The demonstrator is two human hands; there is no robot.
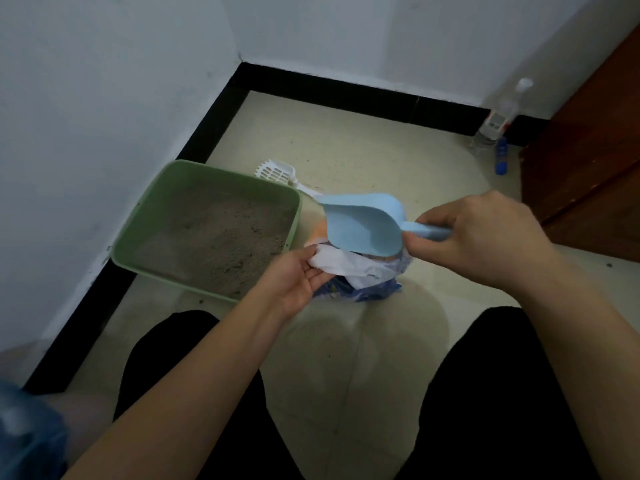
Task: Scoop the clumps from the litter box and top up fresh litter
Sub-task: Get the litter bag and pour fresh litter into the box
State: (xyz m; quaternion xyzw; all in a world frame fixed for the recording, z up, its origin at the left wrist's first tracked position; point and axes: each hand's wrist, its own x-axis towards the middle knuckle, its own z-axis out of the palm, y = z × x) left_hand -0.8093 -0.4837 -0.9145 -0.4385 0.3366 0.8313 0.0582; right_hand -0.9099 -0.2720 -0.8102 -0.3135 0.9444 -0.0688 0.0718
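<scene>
The left hand (298, 278) pinches the rim of a crumpled white-and-blue plastic litter bag (349, 266). The right hand (485, 237) grips a pale blue plastic scoop (360, 223) by its handle, bowl just above those fingers. Left of them sits the green plastic litter box (138, 211); beyond, a white slotted plastic scoop (275, 173).

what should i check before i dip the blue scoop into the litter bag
1. Right hand grips the blue scoop by its handle: ok.
2. Left hand holds the litter bag open at its rim: ok.
3. Scoop bowl empty: ok.
4. Scoop poised over the bag mouth: ok.
5. Litter left inside the bag: cannot tell, the scoop hides it.
6. Green litter box right beside the bag for pouring: ok.
</scene>
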